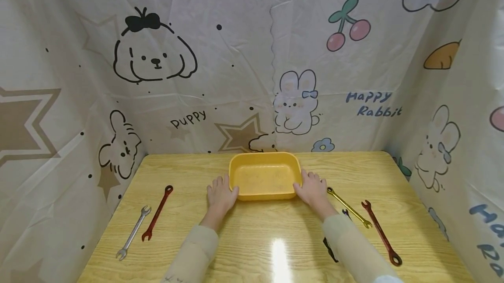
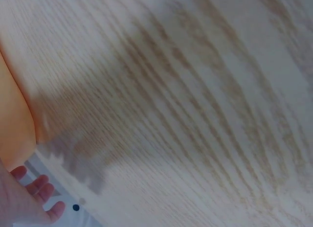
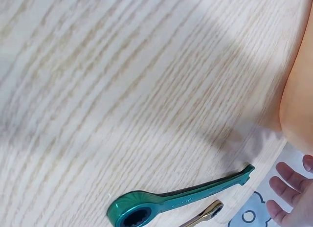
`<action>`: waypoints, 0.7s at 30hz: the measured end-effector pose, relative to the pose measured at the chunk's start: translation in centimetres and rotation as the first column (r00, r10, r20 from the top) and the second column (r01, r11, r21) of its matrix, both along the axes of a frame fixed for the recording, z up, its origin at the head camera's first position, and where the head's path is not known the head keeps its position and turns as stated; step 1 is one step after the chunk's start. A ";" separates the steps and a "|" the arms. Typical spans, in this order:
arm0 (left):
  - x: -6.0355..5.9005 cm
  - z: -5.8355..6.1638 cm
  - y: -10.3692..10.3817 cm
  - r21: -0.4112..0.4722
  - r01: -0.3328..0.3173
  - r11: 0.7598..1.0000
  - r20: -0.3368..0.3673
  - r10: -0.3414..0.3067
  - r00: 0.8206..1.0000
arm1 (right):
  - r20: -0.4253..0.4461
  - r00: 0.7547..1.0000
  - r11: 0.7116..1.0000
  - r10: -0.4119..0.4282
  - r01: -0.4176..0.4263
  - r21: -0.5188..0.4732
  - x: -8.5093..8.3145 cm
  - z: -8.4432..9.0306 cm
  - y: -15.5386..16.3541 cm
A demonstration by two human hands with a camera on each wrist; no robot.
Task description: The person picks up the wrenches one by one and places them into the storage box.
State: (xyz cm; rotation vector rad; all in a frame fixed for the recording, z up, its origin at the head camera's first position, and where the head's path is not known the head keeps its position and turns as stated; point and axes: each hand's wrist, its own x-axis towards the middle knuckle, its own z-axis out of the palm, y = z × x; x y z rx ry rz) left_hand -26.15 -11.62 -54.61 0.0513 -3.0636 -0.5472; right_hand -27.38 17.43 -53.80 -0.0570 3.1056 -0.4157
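A yellow rectangular plastic tray [image 1: 264, 197] sits on the table near its far edge, with nothing inside it. At its left end, my left hand [image 1: 222, 194] touches the near corner, thumb by the front rim and fingers straight and spread. Against the opposite near corner rests my right hand [image 1: 313, 189], placed in much the same way. Both wrist views show loose, extended fingertips beside the tray's outer wall. A green ratchet wrench [image 3: 195, 193] lies close to the right hand; in the head view the right forearm covers its middle.
On the left side lie a silver open-end wrench [image 1: 134, 232] and a red wrench [image 1: 157, 214]. To the right are a gold wrench [image 1: 348, 207] and a longer dark red wrench [image 1: 381, 232]. Printed cloth curtains [image 1: 236, 55] enclose the wooden table [image 1: 252, 239] at back and sides.
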 end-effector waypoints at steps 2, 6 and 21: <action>0.1 -0.1 -0.1 -0.003 0.003 1.000 -0.001 -0.003 1.000 | -0.004 1.000 1.000 0.001 -0.001 -0.003 0.3 0.0 0.0; 0.5 -0.4 -0.2 -0.004 0.011 1.000 -0.008 -0.011 1.000 | -0.010 1.000 1.000 0.006 -0.006 -0.006 0.8 0.1 -0.1; 2.1 -0.5 -0.4 -0.005 0.014 1.000 -0.032 -0.014 0.999 | -0.027 1.000 1.000 0.000 0.000 -0.019 2.5 0.1 -0.3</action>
